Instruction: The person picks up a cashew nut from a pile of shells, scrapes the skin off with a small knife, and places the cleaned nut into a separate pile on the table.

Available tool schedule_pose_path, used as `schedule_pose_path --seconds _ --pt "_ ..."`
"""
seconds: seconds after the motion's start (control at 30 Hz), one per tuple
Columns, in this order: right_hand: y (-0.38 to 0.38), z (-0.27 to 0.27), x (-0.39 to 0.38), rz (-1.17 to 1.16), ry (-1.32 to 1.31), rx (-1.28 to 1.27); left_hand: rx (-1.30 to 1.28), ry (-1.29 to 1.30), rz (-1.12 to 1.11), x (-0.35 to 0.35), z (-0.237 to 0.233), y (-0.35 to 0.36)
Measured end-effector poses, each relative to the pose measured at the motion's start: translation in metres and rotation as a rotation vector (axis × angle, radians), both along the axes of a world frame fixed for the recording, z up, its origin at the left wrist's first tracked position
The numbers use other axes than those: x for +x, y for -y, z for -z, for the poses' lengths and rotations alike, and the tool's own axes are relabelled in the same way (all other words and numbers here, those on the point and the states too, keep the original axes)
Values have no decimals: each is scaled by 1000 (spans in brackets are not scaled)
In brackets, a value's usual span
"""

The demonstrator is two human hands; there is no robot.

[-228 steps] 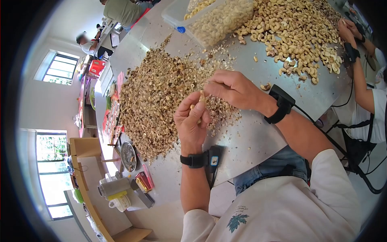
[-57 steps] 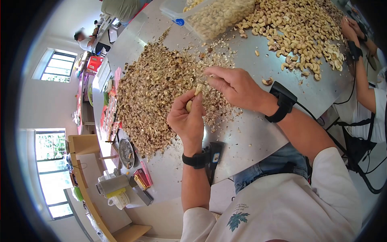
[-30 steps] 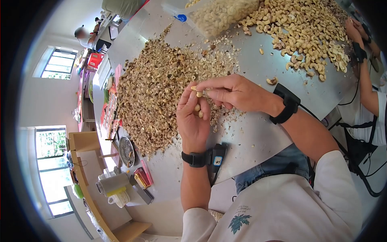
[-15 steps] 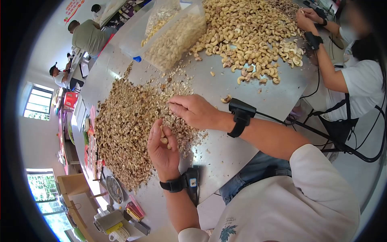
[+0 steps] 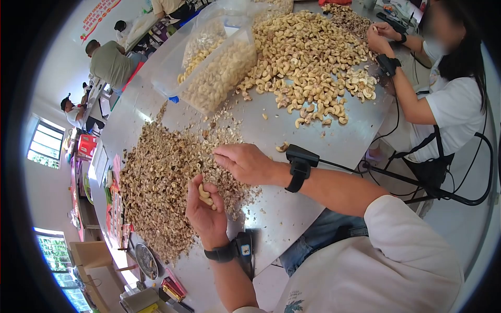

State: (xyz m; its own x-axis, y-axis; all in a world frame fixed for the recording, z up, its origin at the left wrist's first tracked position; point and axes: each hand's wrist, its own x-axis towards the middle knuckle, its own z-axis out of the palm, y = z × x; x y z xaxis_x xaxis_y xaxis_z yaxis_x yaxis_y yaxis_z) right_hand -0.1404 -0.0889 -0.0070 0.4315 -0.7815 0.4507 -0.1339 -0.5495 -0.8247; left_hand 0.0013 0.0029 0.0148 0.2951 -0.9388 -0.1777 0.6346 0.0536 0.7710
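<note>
Cashews [image 5: 204, 196], held in the half-curled left hand [image 5: 207, 218] at the edge of a brown scrap pile [image 5: 156, 182]; beside, on the right hand [image 5: 245, 163], thumb and fingertips close together, cannot tell whether pinching anything; beyond, on the metal table [image 5: 292, 208], a larger cashew heap [image 5: 308, 68].

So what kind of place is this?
Probably a workroom for handling nuts: a wide, shiny grey metal table holds a big heap of pale yellow, curved cashews and a mound of small brown bits.

Three heaps [image 5: 162, 177], one metal dish [image 5: 141, 252]
</note>
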Motion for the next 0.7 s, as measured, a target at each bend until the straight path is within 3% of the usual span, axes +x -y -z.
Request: schedule_pose_path --seconds 0.27,0.7 --pt "0 8 2 15 -25 -43 59 105 -53 -8 -8 -4" --pt "3 5 -1 31 -68 -79 -1 47 -34 0 -1 -2"
